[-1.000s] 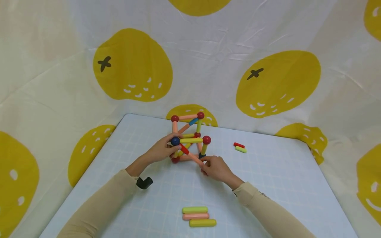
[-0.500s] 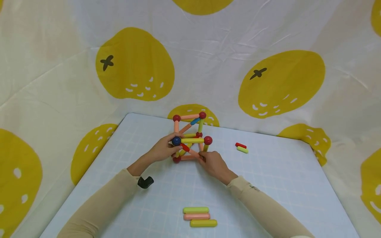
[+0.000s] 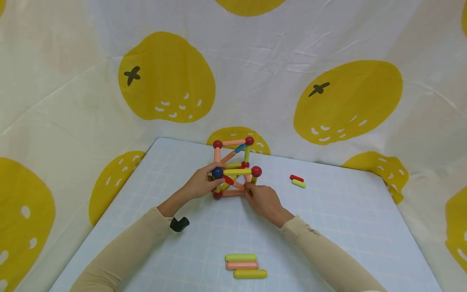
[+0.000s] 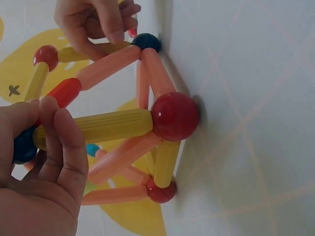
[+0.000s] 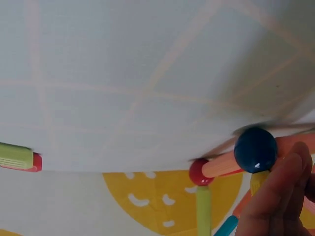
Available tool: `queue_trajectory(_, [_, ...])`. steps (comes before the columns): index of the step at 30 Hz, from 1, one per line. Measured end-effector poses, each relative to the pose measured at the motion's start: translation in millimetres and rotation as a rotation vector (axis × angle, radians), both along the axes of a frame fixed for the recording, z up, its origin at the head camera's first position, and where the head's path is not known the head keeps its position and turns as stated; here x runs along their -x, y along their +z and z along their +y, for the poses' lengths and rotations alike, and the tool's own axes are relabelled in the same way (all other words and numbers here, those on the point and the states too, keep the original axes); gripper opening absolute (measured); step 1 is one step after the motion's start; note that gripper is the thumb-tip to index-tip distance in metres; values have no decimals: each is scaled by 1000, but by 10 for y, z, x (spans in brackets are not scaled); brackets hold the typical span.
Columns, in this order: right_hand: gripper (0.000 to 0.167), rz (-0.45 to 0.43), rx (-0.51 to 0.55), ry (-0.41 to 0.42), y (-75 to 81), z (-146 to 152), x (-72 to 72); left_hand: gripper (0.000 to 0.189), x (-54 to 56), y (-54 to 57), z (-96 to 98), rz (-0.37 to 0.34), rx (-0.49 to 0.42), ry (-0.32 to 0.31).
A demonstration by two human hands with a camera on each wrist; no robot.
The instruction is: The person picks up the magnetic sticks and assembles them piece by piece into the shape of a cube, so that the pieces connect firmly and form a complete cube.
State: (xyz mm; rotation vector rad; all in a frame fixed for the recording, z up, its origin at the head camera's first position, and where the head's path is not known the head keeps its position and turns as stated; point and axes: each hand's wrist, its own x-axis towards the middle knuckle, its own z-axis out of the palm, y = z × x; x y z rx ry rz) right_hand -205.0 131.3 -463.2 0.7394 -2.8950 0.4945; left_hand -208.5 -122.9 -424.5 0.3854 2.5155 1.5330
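Observation:
A box-like frame of magnetic rods and balls stands at the back of the table. My left hand holds its front upper left corner, fingers curled round the blue ball and the top of a yellow upright rod. From that corner a red-and-pink diagonal rod slopes down to the dark ball at the lower right. Just above this ball my right hand pinches the other yellow upright rod, covering part of it. A red ball tops that upright.
Green, pink and yellow rods lie side by side near the table's front. A short red rod and a short green one lie right of the frame. A black elbow-shaped piece shows by the left cuff. Patterned cloth hangs behind.
My right hand has moved from the diagonal rod's lower end up and inward to the right upright. The diagonal's lower end has swung back to the dark ball. My left hand keeps its hold.

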Motion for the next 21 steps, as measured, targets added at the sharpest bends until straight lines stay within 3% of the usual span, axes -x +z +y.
queue_trajectory(3, [20,-94,-19,-37,33,85,-7,44,-7,20,6,3,22,9])
queue_trajectory(7, [29,-294,-68,-129,79,201,79,44,-6,27,7,23,46,34])
queue_trajectory(13, [51,-542,30,-131,106,266,251,51,-33,-38,6,84,72,46])
queue_trajectory(17, [61,-612,72,-104,111,265,295,75,-83,-101,-1,98,88,78])
queue_trajectory(21, [61,-607,90,-86,135,263,327,81,-116,-192,-12,9,153,144])
